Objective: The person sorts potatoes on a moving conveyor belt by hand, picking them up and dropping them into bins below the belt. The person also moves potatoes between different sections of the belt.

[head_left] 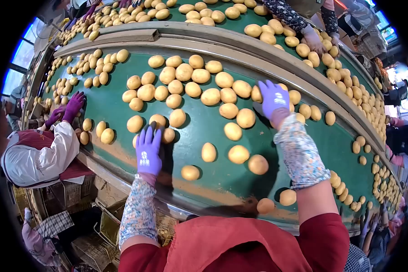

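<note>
Both hands wear light purple gloves, with speckled sleeve covers on the forearms. My left hand (148,154) reaches over the near part of the green conveyor belt (204,190), its fingers stretched and apart. Its fingertips are by a brownish potato (157,120) and a second potato (168,135). Farther right, near the metal divider, my right hand (274,98) lies with fingers extended over a cluster of potatoes. One potato (256,94) sits against its fingers, and others are partly hidden beneath the palm. Between the hands, yellow potatoes (238,154) lie scattered on the belt.
A metal divider (213,43) separates this belt from a second potato-covered belt behind it. At left, a co-worker's dark purple gloves (74,106) are over the same belt. Another co-worker's gloved hand (313,40) touches potatoes across the divider. Plastic crates (93,249) stand below at lower left.
</note>
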Motion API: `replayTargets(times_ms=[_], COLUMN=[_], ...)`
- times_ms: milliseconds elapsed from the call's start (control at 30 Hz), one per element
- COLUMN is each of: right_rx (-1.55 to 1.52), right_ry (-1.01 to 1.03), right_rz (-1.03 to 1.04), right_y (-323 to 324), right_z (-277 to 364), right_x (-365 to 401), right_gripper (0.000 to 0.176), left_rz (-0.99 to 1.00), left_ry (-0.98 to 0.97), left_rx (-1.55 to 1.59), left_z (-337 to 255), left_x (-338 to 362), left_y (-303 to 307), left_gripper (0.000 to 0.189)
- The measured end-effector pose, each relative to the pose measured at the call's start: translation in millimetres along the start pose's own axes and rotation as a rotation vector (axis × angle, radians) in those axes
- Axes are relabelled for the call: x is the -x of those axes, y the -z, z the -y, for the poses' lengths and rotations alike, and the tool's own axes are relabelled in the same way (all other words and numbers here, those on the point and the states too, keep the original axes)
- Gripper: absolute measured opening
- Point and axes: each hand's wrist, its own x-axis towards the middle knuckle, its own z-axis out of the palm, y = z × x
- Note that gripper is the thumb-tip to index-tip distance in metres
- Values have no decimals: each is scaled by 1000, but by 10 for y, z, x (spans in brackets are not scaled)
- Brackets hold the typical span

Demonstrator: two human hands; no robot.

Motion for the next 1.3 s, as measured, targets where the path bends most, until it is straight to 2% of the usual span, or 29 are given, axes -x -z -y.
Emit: replayTargets(times_ms=[33,100,167,200,233,300,367,400,433,500,533,567,633,667,700,767,800,833,867,900,933,967,1033,1067,1167,1200,1233,1300], right_rx=[203,157,-165,-523,-844,-1556,-2234,-1939,-1368,-453,-151,44,-127,-295,-587,-1065,-1551,-1815,-1811,-1483,-925,-560,55,74,-186,-187,-250,-799], right_ry=[-61,-243,-227,-276,-196,-519,-640,-589,-400,56,148,181,63,60,-19,-308,-301,-413,-502,-516,-440,-409,10,44,-102,-165,-130,-177], right_rz=[76,438,573,623,528,215,-292,-107,146,222,208,230,349,304,383,519,301,74,-79,-32,129,256,174,296,644,669,676,285], right_y=[176,352,419,867,699,529,404,315,258,326,291,111,134,44,-56,376,233,140,24,-117,-346,-587,-336,-336,-333,-167,-5,-242], right_z=[341,515,427,559,388,327,425,599,832,1488,1765,1874,1892,1739,1527,1497,1391,1370,1359,1403,1462,1583,2166,2180,2095,2125,2123,1806], right_x=[-58,-333,-401,-425,-338,-303,-394,-482,-543,-636,-645,-636,-771,-817,-858,-1141,-1129,-1171,-1229,-1325,-1434,-1514,-1550,-1670,-1990,-1966,-1938,-1858], right_gripper=[48,40,45,51,53,46,39,38,37,37,38,53,48,42,33,29,29,31,33,36,40,42,44,65,46,70,47,44], left_rz=[-5,8,-20,-20,-12,-29,-54,-58,-63,-29,11,51,89,61,34,-33,-78,-122,-160,-160,-153,-150,143,164,337,359,375,401], left_ry=[25,127,126,133,119,68,82,72,59,11,-19,-47,-101,-81,-59,64,133,200,195,170,105,43,-44,-167,-468,-493,-475,-420], left_rx=[21,-91,-120,-87,-26,39,66,75,84,111,90,68,67,78,90,187,248,309,313,341,328,312,493,514,473,414,440,496], left_z=[115,397,610,692,689,751,758,774,807,907,943,976,1119,1216,1307,1549,1574,1596,1610,1549,1503,1450,1266,1199,1083,1112,1181,1349], left_x=[-63,-35,51,90,91,108,69,22,-34,-94,-104,-111,-65,-15,36,176,162,145,176,148,148,131,-62,-58,68,123,163,229], left_y=[36,-33,-74,-69,-4,22,-18,-33,-37,-16,28,101,185,218,266,308,392,436,428,465,429,394,617,569,455,483,503,501], left_gripper=[50,51,52,53,54,55,53,53,52,51,50,50,50,49,49,52,52,53,51,49,51,52,53,52,49,47,47,48])
